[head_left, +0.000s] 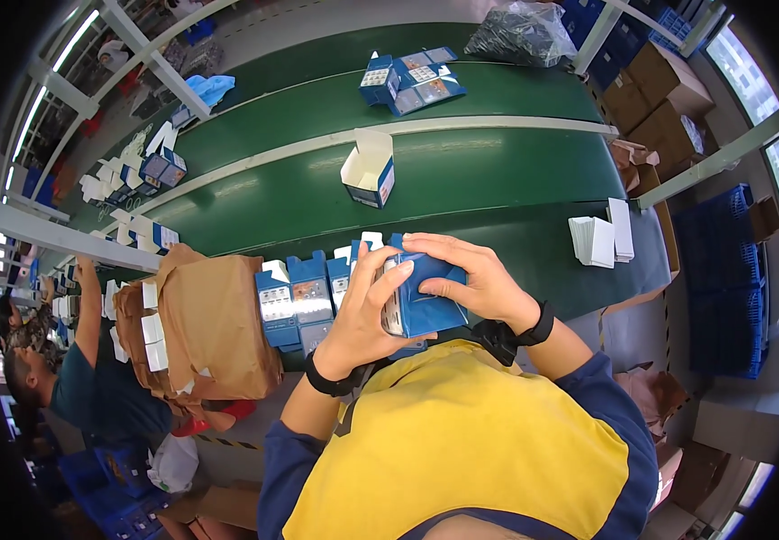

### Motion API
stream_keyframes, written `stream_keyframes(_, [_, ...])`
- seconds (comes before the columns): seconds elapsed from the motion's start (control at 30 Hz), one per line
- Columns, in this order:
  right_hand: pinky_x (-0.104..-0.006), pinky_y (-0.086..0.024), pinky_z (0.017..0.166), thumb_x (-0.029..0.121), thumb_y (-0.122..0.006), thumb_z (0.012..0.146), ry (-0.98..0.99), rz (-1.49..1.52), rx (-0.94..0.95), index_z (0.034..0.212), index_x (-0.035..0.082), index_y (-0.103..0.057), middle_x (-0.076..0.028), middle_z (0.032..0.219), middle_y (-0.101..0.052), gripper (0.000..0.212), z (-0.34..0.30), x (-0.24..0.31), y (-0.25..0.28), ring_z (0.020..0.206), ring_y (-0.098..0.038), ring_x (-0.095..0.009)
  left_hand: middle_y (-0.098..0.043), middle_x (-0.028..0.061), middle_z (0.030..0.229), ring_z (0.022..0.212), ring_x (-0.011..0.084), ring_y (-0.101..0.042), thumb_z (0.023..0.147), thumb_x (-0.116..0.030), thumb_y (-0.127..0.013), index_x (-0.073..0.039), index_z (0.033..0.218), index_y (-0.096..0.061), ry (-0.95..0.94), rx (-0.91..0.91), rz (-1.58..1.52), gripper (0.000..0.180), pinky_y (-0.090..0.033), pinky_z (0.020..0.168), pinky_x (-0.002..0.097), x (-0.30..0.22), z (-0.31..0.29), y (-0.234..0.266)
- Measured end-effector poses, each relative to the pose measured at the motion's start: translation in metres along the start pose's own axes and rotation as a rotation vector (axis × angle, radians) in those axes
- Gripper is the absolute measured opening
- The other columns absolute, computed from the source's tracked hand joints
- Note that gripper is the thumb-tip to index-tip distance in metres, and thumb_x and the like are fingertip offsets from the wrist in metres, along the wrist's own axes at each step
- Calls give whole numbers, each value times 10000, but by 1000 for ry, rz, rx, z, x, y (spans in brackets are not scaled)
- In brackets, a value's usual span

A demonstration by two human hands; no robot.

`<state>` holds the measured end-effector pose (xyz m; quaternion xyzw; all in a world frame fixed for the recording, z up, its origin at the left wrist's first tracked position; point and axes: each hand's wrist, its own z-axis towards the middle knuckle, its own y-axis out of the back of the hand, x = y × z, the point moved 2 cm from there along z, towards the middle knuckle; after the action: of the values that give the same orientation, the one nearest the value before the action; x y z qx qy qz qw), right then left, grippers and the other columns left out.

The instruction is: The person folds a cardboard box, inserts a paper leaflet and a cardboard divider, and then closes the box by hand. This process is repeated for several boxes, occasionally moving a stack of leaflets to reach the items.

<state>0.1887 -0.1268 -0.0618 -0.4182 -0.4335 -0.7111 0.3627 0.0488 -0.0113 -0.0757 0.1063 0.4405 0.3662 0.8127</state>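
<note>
In front of my chest I hold a blue carton (434, 306) with both hands. My left hand (362, 310) grips its left side, thumb along the upper edge. My right hand (480, 279) bends over its far edge and right side, with the fingertips on the top flaps. Just left of the carton, flattened blue-and-white cartons (296, 301) lie in an overlapping row on the near surface. Beyond my hands, one carton with its white flap raised (370, 173) stands open on the green conveyor belt (489, 162). My hands hide part of the held carton.
A large brown paper bundle (214, 324) stands at my left, near a co-worker in a dark shirt (106, 387). White folded sheets (598, 238) lie at the right. Flattened cartons (416, 79) and a plastic bag (520, 36) rest on the far belt. Blue crates (718, 279) stack at right.
</note>
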Motion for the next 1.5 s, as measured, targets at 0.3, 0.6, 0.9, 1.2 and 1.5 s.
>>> stream_keyframes(0.3, [-353,-387,956,370,-613,828,-78,356,-39,1336,67,-396,-129,1338,-430,630,-3,-14,2,1173,-474,-253,-359,205,1306,1197,397,-387,537,-325,-858,-73,1357,-248,146,43,-118,1053,-194,1052,551,1,-1,-5])
stream_keyframes(0.6, [-354,-354,981,569,-369,895,-5,468,-324,1438,108,-99,-140,1458,-163,762,12,-34,4,1252,-364,-210,-249,177,1406,1294,368,-282,574,-272,-830,-80,1401,-151,74,-151,-205,1086,-175,1054,557,26,8,-39])
stream_keyframes(0.9, [-344,-377,984,304,-637,812,-804,998,93,1433,84,30,-129,1396,-316,937,18,-130,33,1207,-425,-219,-368,236,1314,1200,414,-375,693,-100,-727,-97,1419,-115,-77,225,627,950,-333,984,493,84,-3,-23])
stream_keyframes(1.2, [-328,-350,1006,197,-773,665,-342,-347,-203,1410,46,100,-227,1383,-304,1158,94,-263,5,1241,-387,-325,-513,194,1025,926,366,-509,626,-207,-785,-70,1358,-269,1092,157,638,906,-434,792,420,127,-93,-55])
stream_keyframes(1.5, [-319,-455,857,265,-722,732,-1138,745,16,1369,-83,-108,-231,1163,-540,951,-38,-219,-51,1074,-553,-248,-529,185,983,893,333,-540,670,-182,-752,-39,1101,-467,963,-117,412,536,-445,721,394,134,-122,-54])
